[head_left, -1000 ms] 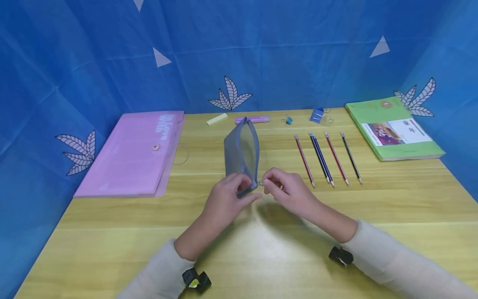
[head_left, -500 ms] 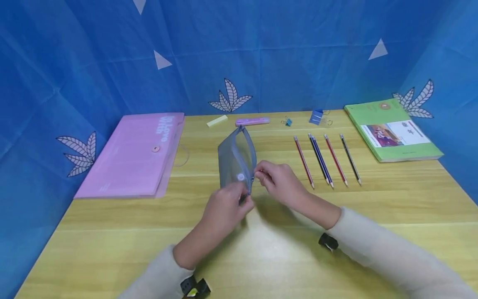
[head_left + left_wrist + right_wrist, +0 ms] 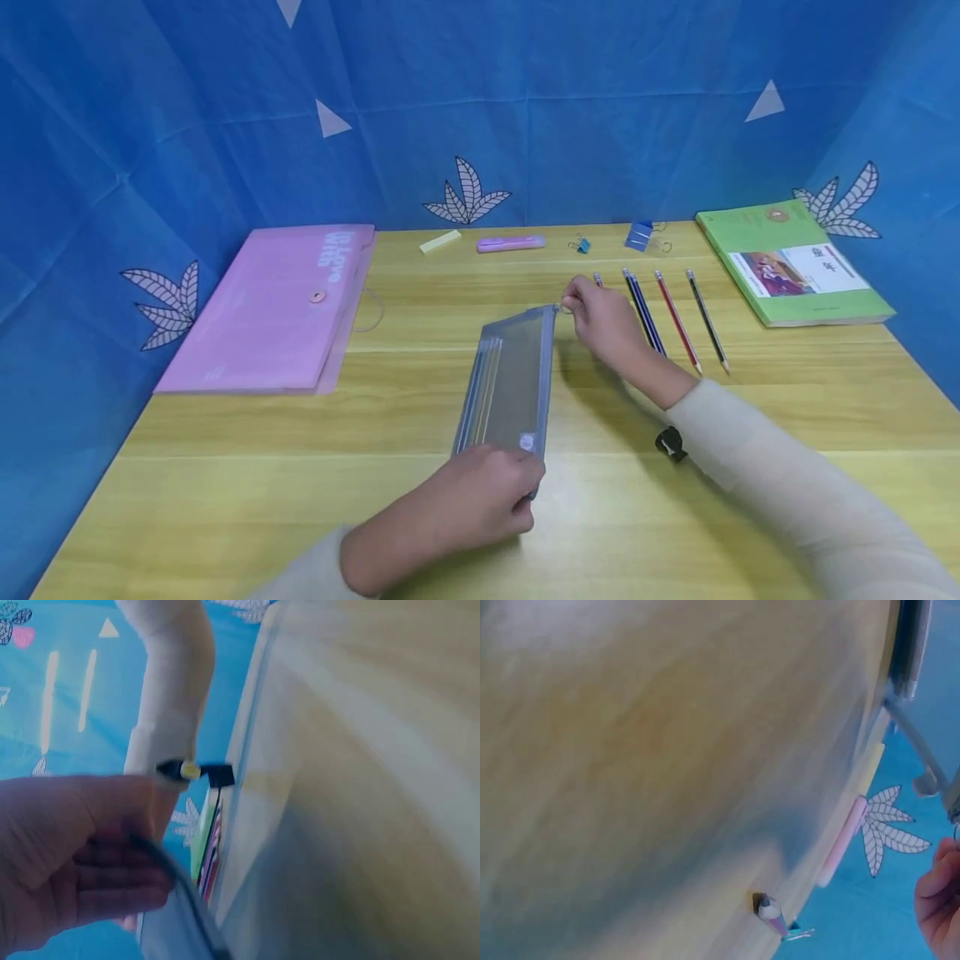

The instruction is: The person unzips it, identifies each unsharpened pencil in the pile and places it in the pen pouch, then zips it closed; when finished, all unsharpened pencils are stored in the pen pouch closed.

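Note:
A translucent grey zip pouch (image 3: pixel 517 383) is held tilted above the table, and slim stick-like things show through its left side. My left hand (image 3: pixel 472 497) grips its near end with curled fingers. At the far corner, the thumb and fingers of my right hand (image 3: pixel 606 323) pinch the zipper pull (image 3: pixel 558 308). The zipped edge lies straight between both hands. In the left wrist view the pouch's dark edge (image 3: pixel 187 892) runs from the left hand's fingers. Only part of the right hand (image 3: pixel 941 896) shows in the right wrist view.
Red pencils (image 3: pixel 678 322), dark blue pencils (image 3: pixel 643 310) and a black pencil (image 3: pixel 707 321) lie right of the pouch. Behind are a yellow block (image 3: pixel 440 242), a pink-purple stick (image 3: pixel 511 243) and binder clips (image 3: pixel 638 236). A pink folder (image 3: pixel 262 308) lies left, a green book (image 3: pixel 825 308) right.
My right hand has moved away with the zipper pull to the pouch's far end, while my left hand has come nearer. The pouch's mouth, which gaped before, is now drawn together.

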The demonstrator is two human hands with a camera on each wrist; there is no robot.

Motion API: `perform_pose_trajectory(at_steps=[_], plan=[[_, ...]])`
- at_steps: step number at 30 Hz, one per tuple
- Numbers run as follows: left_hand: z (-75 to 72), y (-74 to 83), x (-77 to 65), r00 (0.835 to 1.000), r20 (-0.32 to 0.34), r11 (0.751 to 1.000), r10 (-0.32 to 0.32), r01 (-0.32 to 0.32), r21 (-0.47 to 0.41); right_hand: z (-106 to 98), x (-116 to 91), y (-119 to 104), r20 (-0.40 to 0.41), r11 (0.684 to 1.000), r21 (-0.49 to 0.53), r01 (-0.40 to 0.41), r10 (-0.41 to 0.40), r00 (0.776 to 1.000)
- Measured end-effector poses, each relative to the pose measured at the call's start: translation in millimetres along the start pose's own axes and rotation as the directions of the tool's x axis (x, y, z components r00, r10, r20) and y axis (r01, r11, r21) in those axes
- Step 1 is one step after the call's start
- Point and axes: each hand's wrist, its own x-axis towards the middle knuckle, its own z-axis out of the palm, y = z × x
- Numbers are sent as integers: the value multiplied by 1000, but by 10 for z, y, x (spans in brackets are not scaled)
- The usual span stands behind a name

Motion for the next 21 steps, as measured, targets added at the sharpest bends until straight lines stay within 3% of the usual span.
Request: perform_pose_trajectory(at_steps=[4,8,12,15,18,21], plan=[[-85,-182,-1,995,80,998,-57,57,3,-73,-12,80,35,998,-18,-55,56,998],[-166,-605,-7,983,45,979,-179,173,104,-184,-75,180,78,987,-51,-150,154,985],[-236,-1139,-23,963,-70,921,-259,268,281,-269,-190,225,204,982,-50,-184,190,960],[-283,-1439,-15,949,-106,866,-297,315,388,-266,-267,214,287,982,-36,-188,190,939],[-288,-1615,17,943,-116,832,-312,330,445,-237,-305,193,325,981,-32,-193,193,926],[-242,-1707,50,947,-116,826,-300,319,465,-207,-313,207,357,981,-30,-193,191,914]])
